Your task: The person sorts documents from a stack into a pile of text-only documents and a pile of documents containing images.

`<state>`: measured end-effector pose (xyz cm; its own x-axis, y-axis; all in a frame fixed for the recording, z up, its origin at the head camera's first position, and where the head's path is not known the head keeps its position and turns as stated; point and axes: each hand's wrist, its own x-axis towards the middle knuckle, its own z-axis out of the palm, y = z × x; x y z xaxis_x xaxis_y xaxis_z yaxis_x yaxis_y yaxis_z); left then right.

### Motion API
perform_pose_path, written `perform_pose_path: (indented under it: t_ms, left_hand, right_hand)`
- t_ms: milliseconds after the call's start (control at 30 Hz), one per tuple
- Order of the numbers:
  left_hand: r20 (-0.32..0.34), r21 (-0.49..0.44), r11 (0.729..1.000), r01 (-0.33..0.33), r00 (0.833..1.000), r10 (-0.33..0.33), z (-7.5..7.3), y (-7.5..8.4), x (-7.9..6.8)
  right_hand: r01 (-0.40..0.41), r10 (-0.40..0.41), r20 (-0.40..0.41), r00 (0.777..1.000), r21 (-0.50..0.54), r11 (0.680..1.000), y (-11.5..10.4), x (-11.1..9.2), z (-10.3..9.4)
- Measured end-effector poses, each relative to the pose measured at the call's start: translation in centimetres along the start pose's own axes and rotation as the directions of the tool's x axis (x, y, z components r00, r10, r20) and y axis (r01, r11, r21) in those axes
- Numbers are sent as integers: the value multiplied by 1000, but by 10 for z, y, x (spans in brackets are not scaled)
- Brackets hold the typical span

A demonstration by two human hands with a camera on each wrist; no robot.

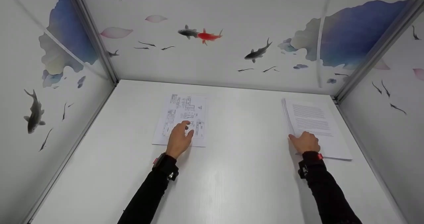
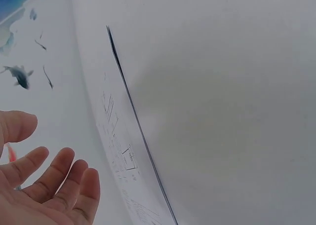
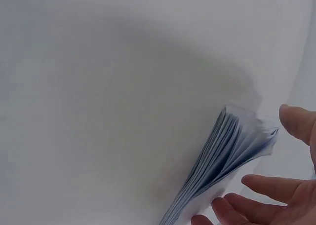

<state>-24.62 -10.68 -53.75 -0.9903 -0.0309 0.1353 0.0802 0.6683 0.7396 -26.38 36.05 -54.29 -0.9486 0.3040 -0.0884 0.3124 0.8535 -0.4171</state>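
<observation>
On the left of the white table lies a thin set of sheets with technical drawings (image 1: 185, 106), its front edge showing as a dark line in the left wrist view. My left hand (image 1: 179, 138) hovers over its lower part, fingers loosely bent and thumb apart, holding nothing. A thicker paper stack with printed text (image 1: 309, 114) lies at the right. My right hand (image 1: 304, 142) is at the stack's near left corner. In the right wrist view the corner of the paper stack (image 3: 217, 151) fans apart, with relaxed fingers (image 3: 271, 188) right beside its top sheet and the thumb spread away.
White panels printed with fish and petals (image 1: 212, 62) enclose the table (image 1: 238, 177) at the back and both sides. Grey metal posts (image 1: 96, 35) stand at the back corners. The paper stack lies near the table's right edge.
</observation>
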Motion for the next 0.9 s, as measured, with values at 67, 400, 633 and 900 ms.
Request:
perform_pose_path:
  t_ms: [67, 400, 633, 900]
  left_hand:
    - [-5, -2, 1000, -13, 1000, 13, 1, 1, 0]
    - [-16, -7, 999, -38, 999, 38, 1, 5, -2]
    - [-41, -20, 998, -53, 998, 52, 3, 3, -2]
    - [-85, -53, 994, -95, 992, 90, 4, 1, -2]
  right_hand:
    - [3, -3, 43, 999, 4, 1000, 2, 1, -4]
    - [-16, 11, 125, 992, 43, 999, 11, 5, -16]
    - [3, -3, 36, 999, 12, 1000, 14, 4, -13]
    - [12, -2, -249, 969, 36, 999, 10, 0, -9]
